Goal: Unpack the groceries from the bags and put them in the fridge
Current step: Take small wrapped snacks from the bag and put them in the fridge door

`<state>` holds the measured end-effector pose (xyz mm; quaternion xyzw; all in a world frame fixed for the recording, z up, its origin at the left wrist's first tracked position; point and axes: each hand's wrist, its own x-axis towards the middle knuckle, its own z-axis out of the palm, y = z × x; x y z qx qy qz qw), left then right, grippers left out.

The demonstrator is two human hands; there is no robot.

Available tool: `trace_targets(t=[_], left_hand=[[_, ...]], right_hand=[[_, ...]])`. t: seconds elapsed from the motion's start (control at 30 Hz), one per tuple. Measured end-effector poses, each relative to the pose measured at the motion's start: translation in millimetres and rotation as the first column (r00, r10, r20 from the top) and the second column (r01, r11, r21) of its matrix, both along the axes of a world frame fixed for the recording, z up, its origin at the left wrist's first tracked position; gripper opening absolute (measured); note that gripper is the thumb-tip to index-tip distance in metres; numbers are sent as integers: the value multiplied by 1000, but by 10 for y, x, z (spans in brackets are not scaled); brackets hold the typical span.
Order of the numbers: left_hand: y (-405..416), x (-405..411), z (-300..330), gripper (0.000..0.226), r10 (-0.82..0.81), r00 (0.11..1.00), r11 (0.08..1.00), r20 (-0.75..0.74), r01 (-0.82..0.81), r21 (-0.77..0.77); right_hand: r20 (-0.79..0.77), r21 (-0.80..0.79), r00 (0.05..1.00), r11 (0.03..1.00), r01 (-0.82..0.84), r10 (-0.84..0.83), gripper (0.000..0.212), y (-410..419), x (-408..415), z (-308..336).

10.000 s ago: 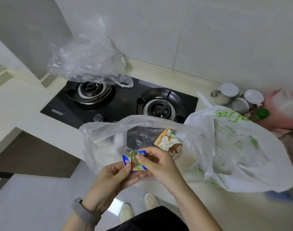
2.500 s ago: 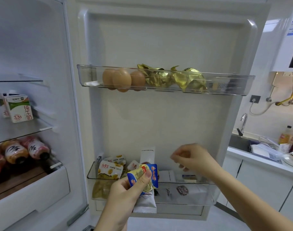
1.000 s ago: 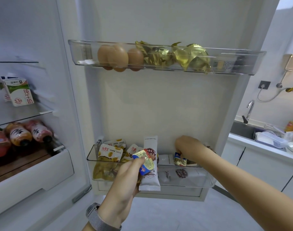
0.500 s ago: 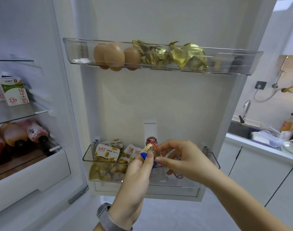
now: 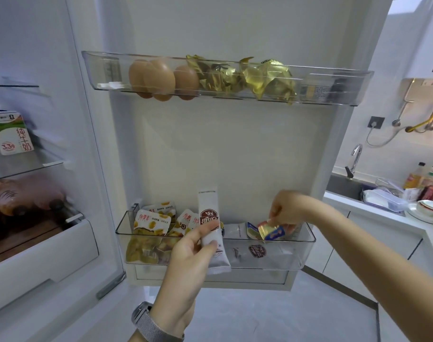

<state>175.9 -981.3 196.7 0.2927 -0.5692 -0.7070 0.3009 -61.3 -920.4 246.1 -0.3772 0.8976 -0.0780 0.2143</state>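
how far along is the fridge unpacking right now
Done: the upper door shelf holds eggs and gold foil packs; the lower door bin already has yellow snack packets. In hand: the right hand lowers a small butter portion into that bin, while the left hand holds a white stick pack. Left: placing the stick pack; the bags are out of view.

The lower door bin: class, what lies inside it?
Inside the lower door bin: yellow snack packets at left, white sachets in the middle, and a foil butter portion pinched by the right hand. The packets hide the bin's floor.
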Motion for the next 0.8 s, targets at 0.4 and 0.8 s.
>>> trace_targets(t=[0.4, 0.8], left_hand=[[-70, 71, -38, 32, 21, 1000, 999, 4, -21, -29], [-215, -75, 270, 55, -83, 994, 881, 66, 104, -462]], right_hand=[[-408, 343, 909, 937, 62, 89, 29, -226, -60, -384], [244, -723, 904, 687, -72, 351, 41, 137, 511, 365]])
